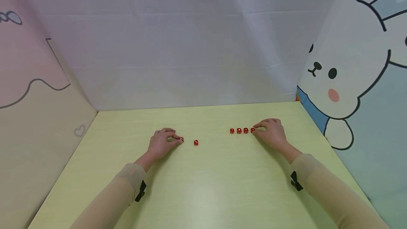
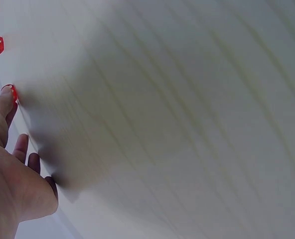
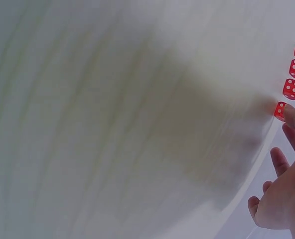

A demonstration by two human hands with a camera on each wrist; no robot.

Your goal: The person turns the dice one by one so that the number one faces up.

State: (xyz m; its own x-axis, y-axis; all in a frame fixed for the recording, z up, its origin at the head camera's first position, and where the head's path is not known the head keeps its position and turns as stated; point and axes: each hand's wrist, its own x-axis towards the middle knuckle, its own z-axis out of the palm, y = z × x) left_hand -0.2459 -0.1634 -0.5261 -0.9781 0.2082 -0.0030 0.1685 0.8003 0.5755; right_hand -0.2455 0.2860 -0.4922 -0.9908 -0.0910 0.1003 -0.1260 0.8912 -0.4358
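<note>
Between thumb and fingertip, my left hand [image 1: 163, 143] pinches a red die with white pips [image 1: 181, 139]. The left wrist view shows this held die [image 2: 13, 93] partly covered by the thumb. A loose red die [image 1: 195, 142] lies on the table just right of it. My right hand [image 1: 271, 133] pinches another red die [image 1: 252, 130] at the right end of a short row. To its left in that row stand three red dice [image 1: 239, 130], closely spaced. The right wrist view shows the right-hand die [image 3: 280, 111] at the thumb tip, beside the others [image 3: 291, 89].
A pale yellow wood-grain table [image 1: 203, 179] lies under both hands. Behind it hangs a plain whitish cloth [image 1: 190, 52]. Cartoon-printed panels rise on the left side [image 1: 38, 133] and the right side [image 1: 365, 123].
</note>
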